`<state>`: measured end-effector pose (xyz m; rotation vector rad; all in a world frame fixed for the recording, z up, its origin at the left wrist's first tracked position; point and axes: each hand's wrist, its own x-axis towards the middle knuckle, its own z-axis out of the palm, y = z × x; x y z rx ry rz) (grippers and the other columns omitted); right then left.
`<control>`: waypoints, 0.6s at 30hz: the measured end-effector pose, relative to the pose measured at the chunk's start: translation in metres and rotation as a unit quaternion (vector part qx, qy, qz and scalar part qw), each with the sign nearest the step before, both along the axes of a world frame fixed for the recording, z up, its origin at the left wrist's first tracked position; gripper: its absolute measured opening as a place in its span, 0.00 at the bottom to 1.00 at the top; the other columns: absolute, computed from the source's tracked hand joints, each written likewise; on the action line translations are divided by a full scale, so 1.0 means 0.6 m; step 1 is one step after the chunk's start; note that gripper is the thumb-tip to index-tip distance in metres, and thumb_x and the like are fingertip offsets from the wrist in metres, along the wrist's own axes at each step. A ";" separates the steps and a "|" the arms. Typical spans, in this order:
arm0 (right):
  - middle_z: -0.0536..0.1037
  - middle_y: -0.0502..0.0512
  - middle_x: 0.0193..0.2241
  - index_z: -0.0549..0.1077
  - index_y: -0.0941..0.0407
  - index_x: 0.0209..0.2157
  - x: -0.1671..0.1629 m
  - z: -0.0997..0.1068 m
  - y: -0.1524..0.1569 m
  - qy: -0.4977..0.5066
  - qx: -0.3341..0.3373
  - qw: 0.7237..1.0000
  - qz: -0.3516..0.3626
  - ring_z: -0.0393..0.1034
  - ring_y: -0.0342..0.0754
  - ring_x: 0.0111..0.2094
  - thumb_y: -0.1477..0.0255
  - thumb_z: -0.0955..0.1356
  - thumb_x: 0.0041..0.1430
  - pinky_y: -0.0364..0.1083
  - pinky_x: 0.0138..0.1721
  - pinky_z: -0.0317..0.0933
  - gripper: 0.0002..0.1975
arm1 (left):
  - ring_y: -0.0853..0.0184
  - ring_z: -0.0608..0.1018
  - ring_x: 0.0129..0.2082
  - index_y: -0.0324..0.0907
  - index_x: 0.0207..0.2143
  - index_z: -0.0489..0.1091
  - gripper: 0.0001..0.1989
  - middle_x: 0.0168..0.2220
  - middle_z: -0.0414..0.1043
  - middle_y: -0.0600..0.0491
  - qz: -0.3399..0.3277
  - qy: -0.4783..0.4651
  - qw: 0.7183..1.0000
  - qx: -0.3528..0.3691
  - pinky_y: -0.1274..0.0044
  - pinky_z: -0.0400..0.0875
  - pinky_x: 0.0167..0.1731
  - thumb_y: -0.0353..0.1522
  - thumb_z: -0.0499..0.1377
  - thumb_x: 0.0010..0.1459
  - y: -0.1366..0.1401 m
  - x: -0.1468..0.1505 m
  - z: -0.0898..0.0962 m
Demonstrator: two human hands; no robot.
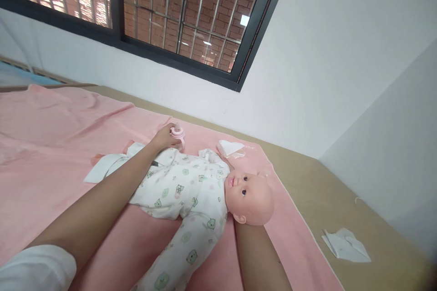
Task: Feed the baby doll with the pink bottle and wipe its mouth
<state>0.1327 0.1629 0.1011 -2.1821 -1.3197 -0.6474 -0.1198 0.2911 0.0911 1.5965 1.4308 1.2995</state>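
A baby doll (191,179) in white clothes with green animal prints lies on its back on a pink blanket (51,132), its bald head (254,198) to the right. My left arm crosses over the doll's legs. On the far side of its body my left hand (164,137) is closed around a pink-collared baby bottle (178,135), which stands upright with its teat on top. My right forearm (257,254) runs beneath the doll's head and neck; the hand and fingers there are hidden behind the doll.
A white tissue with clear plastic wrap (230,148) lies beyond the doll's shoulder. Another folded white cloth or tissue (346,245) rests on the tan surface (300,182) to the right. Behind are a white wall (327,54) and a barred, dark-framed window (177,13).
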 end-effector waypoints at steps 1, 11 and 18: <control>0.69 0.53 0.18 0.76 0.46 0.18 0.000 -0.001 0.000 0.001 -0.014 1.000 -0.022 0.76 0.68 0.39 0.69 0.72 0.38 0.64 0.42 0.69 0.02 | 0.57 0.79 0.39 0.43 0.41 0.69 0.28 0.34 0.75 0.54 0.001 0.006 1.000 0.002 0.74 0.73 0.33 0.29 0.66 0.31 0.000 0.000 0.000; 0.70 0.50 0.17 0.73 0.48 0.14 -0.007 0.028 -0.020 -0.033 -0.344 0.925 -0.156 0.75 0.70 0.37 0.84 0.75 0.23 0.64 0.55 0.62 0.16 | 0.56 0.78 0.46 0.39 0.52 0.66 0.36 0.47 0.76 0.45 -0.040 -0.004 0.999 -0.008 0.77 0.72 0.32 0.31 0.64 0.35 0.003 0.006 -0.007; 0.68 0.51 0.17 0.76 0.47 0.20 0.038 -0.014 -0.008 0.047 -0.097 0.992 0.067 0.74 0.63 0.37 0.70 0.72 0.39 0.61 0.45 0.68 0.03 | 0.56 0.80 0.43 0.35 0.63 0.57 0.47 0.51 0.75 0.39 -0.016 0.029 0.999 -0.032 0.79 0.69 0.25 0.29 0.60 0.36 0.016 0.000 -0.020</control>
